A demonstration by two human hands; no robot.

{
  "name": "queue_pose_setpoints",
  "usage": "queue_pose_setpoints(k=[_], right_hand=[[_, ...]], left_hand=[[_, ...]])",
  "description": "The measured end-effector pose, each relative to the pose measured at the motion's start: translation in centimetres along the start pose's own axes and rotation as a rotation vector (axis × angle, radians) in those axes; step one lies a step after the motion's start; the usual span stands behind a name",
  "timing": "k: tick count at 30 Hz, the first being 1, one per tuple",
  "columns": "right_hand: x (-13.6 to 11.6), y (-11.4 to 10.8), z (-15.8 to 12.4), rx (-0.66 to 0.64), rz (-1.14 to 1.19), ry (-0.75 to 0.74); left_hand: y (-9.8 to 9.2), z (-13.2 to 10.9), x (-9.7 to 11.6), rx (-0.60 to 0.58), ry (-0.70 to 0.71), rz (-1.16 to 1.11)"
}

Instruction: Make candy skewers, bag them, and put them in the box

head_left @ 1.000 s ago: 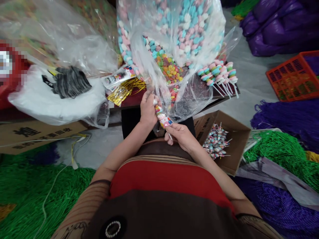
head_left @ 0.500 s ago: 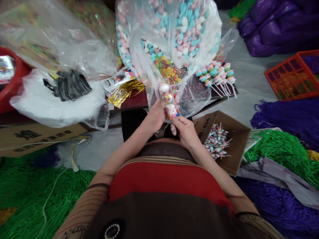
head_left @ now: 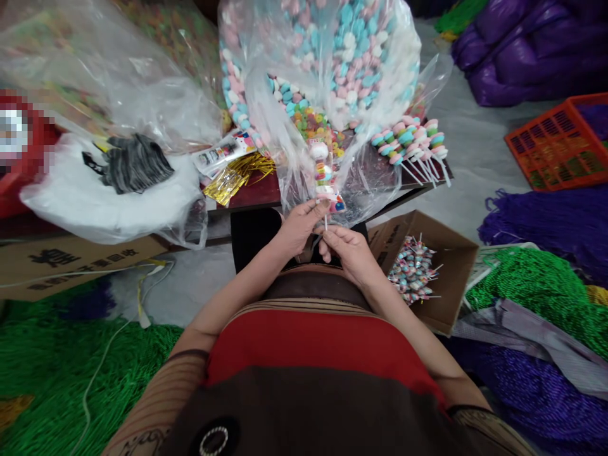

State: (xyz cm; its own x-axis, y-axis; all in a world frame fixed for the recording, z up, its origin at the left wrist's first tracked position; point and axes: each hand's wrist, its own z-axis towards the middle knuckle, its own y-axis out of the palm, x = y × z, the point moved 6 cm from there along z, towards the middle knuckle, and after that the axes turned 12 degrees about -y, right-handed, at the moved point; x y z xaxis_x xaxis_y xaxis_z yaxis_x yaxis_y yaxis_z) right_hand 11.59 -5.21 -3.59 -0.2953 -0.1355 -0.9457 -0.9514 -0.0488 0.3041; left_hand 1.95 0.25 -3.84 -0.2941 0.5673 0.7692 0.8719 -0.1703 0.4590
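Note:
A candy skewer (head_left: pixel 323 176) in a clear printed wrapper stands upright in front of me, pink and white sweets stacked on a white stick. My left hand (head_left: pixel 300 225) pinches the wrapper's lower end from the left. My right hand (head_left: pixel 346 248) is closed round the stick just below it. Behind the skewer lie a clear bag of coloured ring sweets (head_left: pixel 317 130) and a large clear bag of pink, blue and white sweets (head_left: pixel 351 57). A row of unwrapped skewers (head_left: pixel 412 144) rests on the dark table (head_left: pixel 251 190) to the right.
A cardboard box (head_left: pixel 444 266) with several wrapped skewers sits low right. Gold twist ties (head_left: pixel 237 174) and printed wrappers (head_left: pixel 223 151) lie on the table's left part. Big plastic bags (head_left: pixel 109 107) crowd the left. Green (head_left: pixel 57 354) and purple bead strands (head_left: pixel 546 221) and an orange crate (head_left: pixel 560 142) surround me.
The skewer has gone from tilted and low near my lap to upright and higher. Both hands slid down to its lower end, at the wrapper's mouth and the stick.

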Motion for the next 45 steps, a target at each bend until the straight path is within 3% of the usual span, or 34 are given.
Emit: queue_pose_setpoints(k=[6, 11, 14, 20, 24, 32, 36, 40, 43, 45], right_hand=[[0.0, -1.0, -0.1, 0.099, -0.077, -0.119], [-0.2, -1.2, 0.7, 0.126, -0.106, -0.18], [-0.5, -1.1, 1.0, 0.104, -0.135, -0.196], [-0.6, -0.7, 1.0, 0.067, -0.191, -0.2], [-0.1, -0.2, 0.8, 0.04, -0.196, -0.168], [0.4, 0.0, 0.7, 0.063, -0.172, -0.173], [0.2, -0.5, 0.8, 0.038, -0.239, -0.124], [-1.4, -1.8, 1.3, -0.118, -0.403, -0.081], [-3.6, -3.5, 2.2, -0.045, -0.447, -0.155], [-5.1, -3.7, 2.9, 0.014, -0.399, -0.241]], left_hand=[[-1.4, -0.4, 2.2, 0.227, 0.317, 0.469], [-0.8, -0.6, 2.4, 0.181, 0.46, 0.765], [-1.3, -0.3, 1.8, 0.139, 0.365, 0.659], [-0.9, 0.3, 2.1, -0.085, 0.141, 0.036], [0.1, 0.3, 2.6, -0.152, 0.068, -0.075], [0.7, 0.1, 1.4, -0.138, -0.055, -0.131], [0.8, 0.0, 0.9, -0.197, -0.08, -0.164], [-0.3, 0.1, 0.9, -0.178, -0.033, -0.103], [-1.2, 0.1, 1.5, -0.116, 0.049, 0.056], [-1.0, -0.1, 1.7, -0.147, 0.065, 0.19]])
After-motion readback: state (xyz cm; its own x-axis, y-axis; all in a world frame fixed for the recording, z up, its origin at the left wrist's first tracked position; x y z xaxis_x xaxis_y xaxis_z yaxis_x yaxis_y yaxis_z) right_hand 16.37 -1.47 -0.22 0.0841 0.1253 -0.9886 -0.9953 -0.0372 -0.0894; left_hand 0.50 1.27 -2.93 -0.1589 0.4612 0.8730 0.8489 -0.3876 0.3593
